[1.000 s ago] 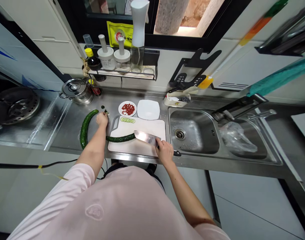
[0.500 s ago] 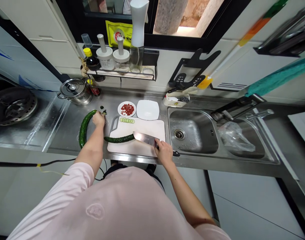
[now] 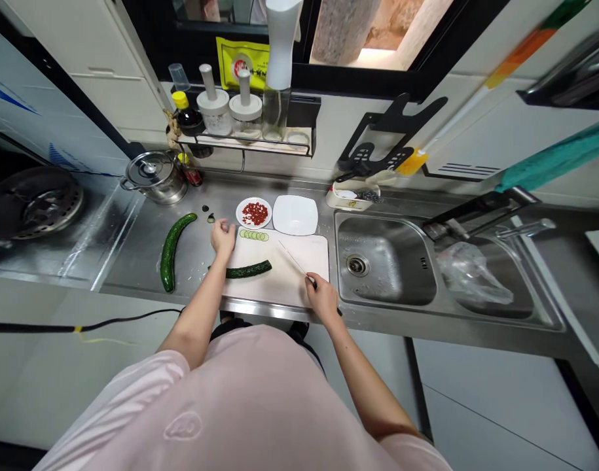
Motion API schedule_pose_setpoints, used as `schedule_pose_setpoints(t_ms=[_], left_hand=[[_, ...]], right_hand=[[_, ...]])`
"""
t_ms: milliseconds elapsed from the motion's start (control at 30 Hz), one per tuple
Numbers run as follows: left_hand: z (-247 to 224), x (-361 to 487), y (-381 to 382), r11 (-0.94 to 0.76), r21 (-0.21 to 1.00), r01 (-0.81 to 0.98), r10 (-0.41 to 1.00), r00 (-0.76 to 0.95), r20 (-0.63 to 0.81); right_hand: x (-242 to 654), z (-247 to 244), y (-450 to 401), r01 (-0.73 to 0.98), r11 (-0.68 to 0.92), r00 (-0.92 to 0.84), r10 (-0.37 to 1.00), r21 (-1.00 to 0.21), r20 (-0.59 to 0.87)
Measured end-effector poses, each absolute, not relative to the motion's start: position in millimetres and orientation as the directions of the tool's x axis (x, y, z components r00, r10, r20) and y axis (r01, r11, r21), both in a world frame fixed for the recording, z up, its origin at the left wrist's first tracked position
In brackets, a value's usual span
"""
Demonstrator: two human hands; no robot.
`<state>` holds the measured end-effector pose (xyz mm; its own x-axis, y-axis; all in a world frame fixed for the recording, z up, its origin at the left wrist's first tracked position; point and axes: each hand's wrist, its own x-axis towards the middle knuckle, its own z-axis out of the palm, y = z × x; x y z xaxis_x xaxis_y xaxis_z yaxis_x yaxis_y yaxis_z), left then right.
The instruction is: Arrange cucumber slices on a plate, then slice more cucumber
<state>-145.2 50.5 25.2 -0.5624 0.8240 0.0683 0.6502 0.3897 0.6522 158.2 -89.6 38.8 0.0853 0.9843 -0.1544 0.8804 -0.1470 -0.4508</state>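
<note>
My right hand (image 3: pixel 321 297) is closed round the black handle of a kitchen knife (image 3: pixel 292 256), whose blade is seen nearly edge-on above the white cutting board (image 3: pixel 279 291). My left hand (image 3: pixel 223 238) hovers at the board's left edge, fingers loosely bent and apart, with nothing seen in them. A cut cucumber (image 3: pixel 250 269) lies across the board, its left end partly behind my left forearm. A row of cucumber slices (image 3: pixel 254 235) lies at the board's far edge. Left of the board, a whole curved cucumber (image 3: pixel 169 255) rests on the steel counter near small cucumber scraps (image 3: pixel 211 218).
Behind the board stand a plate of chopped red pieces (image 3: pixel 254 213) and a white square plate (image 3: pixel 295 214). A sink (image 3: pixel 385 261) adjoins on the right. A lidded steel pot (image 3: pixel 156 180) stands back left, below a spice rack (image 3: pixel 250 145).
My left hand has moved right, from the small scraps to the board's edge. The knife has turned edge-on and come away from the cucumber's end. The view has shifted slightly.
</note>
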Motion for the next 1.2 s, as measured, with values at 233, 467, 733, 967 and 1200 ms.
schedule_pose_setpoints(t_ms=[233,467,733,967,1200], left_hand=[[25.1,-101.5,-14.0,0.015,0.682,0.731,0.987,-0.119,0.106],[18.1,-93.9,-40.8,-0.192,0.595,0.78,0.981,0.147,0.124],[7.7,-90.6,-49.1,-0.299,0.524,0.797,0.954,0.256,0.154],[-9.0,-93.4,-49.6,-0.418,0.442,0.793,0.903,0.309,0.299],[-11.5,-93.5,-48.9,-0.454,0.404,0.794,0.881,0.334,0.334]], right_hand=[[148.9,40.2,-85.9,0.882,-0.142,0.037,0.972,-0.449,-0.234],[137.9,41.9,-83.7,0.898,-0.046,-0.088,0.956,-0.438,-0.28],[122.2,60.3,-82.0,0.965,0.057,-0.158,0.905,-0.256,-0.396],[112.1,75.0,-79.8,0.972,0.092,-0.187,0.861,-0.217,-0.473],[106.6,78.2,-81.1,0.97,0.099,-0.201,0.844,-0.223,-0.497]])
